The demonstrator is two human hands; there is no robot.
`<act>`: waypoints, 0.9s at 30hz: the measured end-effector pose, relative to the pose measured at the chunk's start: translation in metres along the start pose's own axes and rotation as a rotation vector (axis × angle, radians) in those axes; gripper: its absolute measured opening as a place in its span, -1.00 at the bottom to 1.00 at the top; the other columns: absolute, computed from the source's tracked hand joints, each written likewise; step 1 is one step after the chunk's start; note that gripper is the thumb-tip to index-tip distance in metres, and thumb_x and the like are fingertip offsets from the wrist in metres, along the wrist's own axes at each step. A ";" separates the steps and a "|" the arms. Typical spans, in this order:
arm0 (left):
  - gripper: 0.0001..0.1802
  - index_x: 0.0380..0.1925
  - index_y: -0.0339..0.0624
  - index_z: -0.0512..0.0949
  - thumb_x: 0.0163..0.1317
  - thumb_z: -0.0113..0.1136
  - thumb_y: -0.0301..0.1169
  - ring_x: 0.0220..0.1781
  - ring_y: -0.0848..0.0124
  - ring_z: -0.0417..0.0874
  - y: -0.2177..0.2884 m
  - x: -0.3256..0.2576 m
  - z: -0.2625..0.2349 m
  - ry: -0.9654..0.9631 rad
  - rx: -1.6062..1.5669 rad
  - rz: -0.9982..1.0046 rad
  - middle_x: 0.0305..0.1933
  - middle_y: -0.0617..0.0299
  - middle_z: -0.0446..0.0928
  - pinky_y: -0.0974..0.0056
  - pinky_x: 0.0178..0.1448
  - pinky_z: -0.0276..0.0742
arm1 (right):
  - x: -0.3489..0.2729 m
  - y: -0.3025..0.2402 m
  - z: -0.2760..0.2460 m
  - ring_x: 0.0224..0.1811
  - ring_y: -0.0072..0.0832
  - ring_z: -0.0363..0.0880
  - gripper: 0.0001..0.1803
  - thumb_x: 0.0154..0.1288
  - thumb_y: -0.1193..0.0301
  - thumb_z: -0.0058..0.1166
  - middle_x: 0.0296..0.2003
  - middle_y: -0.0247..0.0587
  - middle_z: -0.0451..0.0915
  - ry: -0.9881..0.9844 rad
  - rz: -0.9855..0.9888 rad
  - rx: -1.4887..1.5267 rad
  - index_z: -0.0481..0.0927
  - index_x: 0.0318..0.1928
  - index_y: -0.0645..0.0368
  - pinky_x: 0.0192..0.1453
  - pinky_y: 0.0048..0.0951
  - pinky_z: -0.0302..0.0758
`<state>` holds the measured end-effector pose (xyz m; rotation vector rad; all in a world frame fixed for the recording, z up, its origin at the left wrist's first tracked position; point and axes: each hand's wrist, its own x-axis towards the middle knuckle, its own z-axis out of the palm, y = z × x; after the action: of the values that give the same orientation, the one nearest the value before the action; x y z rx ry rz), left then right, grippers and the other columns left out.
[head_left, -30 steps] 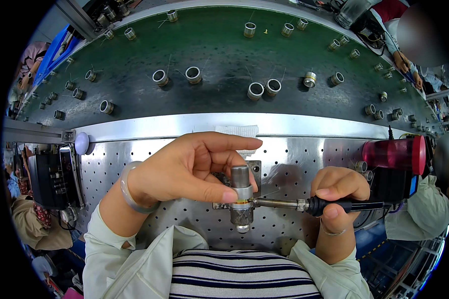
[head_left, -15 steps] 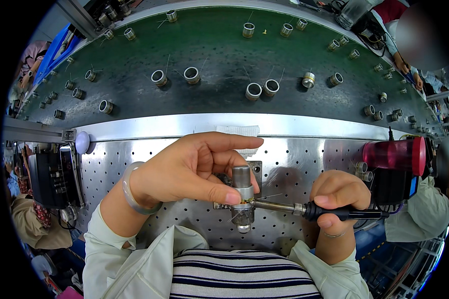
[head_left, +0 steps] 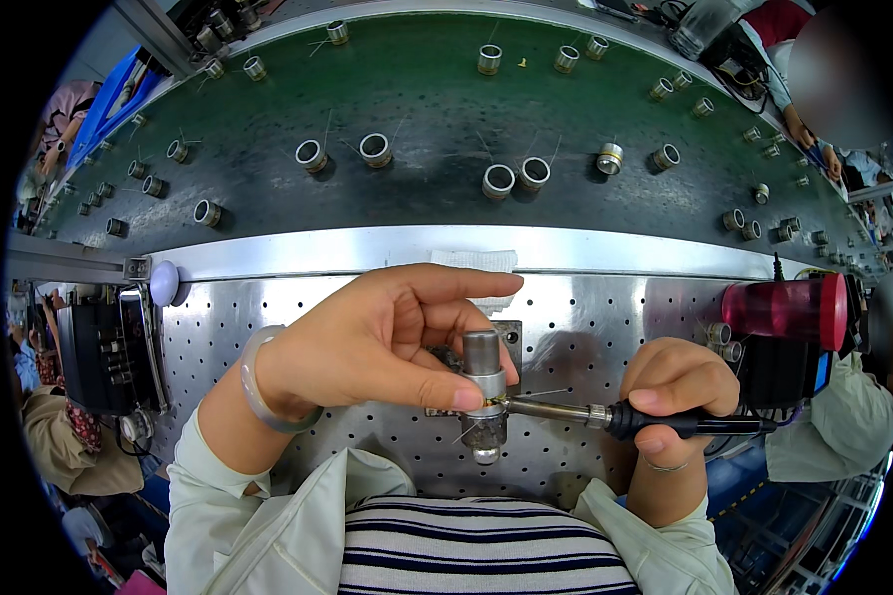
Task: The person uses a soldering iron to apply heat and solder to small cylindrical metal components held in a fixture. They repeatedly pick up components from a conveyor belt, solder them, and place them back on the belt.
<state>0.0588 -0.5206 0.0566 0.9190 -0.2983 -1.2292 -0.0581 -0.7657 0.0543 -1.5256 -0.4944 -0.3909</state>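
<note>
My left hand [head_left: 352,342] is closed round a metal ring [head_left: 489,382], thumb on its near left side and fingers behind, with the index finger stretched out above. The ring sits on a grey cylindrical post [head_left: 481,349] with a rounded, shiny near end. In my right hand [head_left: 690,382] is a soldering iron [head_left: 556,410], gripped by its black handle. Its tip touches the ring's side beside my left thumb. A thin wire sticks out from the ring there. The exact contact spot is partly hidden by the thumb.
Beneath my hands lies a perforated metal worktop [head_left: 342,436]. Beyond it runs a green conveyor belt [head_left: 437,99] with several metal rings bearing thin wires. A pink-red container [head_left: 784,309] stands at the right, a black device [head_left: 94,357] at the left. Other people work nearby.
The rings on the belt have shifted slightly left. Both hands, the ring and the soldering iron stay almost where they were.
</note>
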 end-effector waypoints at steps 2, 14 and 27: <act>-0.15 0.30 -0.39 0.18 -0.05 0.31 -0.72 -0.17 0.44 0.63 0.001 0.000 0.003 0.015 0.004 -0.007 -0.12 -0.11 0.55 0.51 -0.12 0.59 | 0.001 -0.001 0.000 -0.65 -0.39 0.50 -0.75 -0.10 0.54 0.36 -0.61 -0.13 0.54 -0.008 0.001 -0.001 0.59 -0.38 0.36 -0.56 -0.50 0.39; -0.14 0.32 -0.32 0.18 -0.04 0.32 -0.65 -0.14 0.46 0.59 0.000 0.002 0.004 0.063 0.012 0.055 -0.08 -0.03 0.56 0.47 -0.06 0.51 | -0.006 -0.003 -0.001 -0.66 -0.48 0.40 -0.72 0.03 0.44 0.35 -0.58 -0.20 0.49 0.274 0.033 0.132 0.53 -0.34 0.33 -0.60 -0.53 0.29; -0.50 -0.06 -0.19 0.56 -0.11 0.37 -0.47 -0.22 0.26 0.62 0.105 -0.067 -0.215 1.429 1.610 0.510 -0.24 0.11 0.61 0.25 -0.08 0.55 | -0.003 -0.001 0.002 -0.67 -0.57 0.35 -0.71 0.09 0.37 0.30 -0.58 -0.20 0.46 0.388 0.167 0.129 0.46 -0.38 0.29 -0.61 -0.62 0.27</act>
<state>0.2461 -0.3614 0.0182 2.5710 -0.2635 0.6141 -0.0613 -0.7636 0.0532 -1.3139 -0.0855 -0.5010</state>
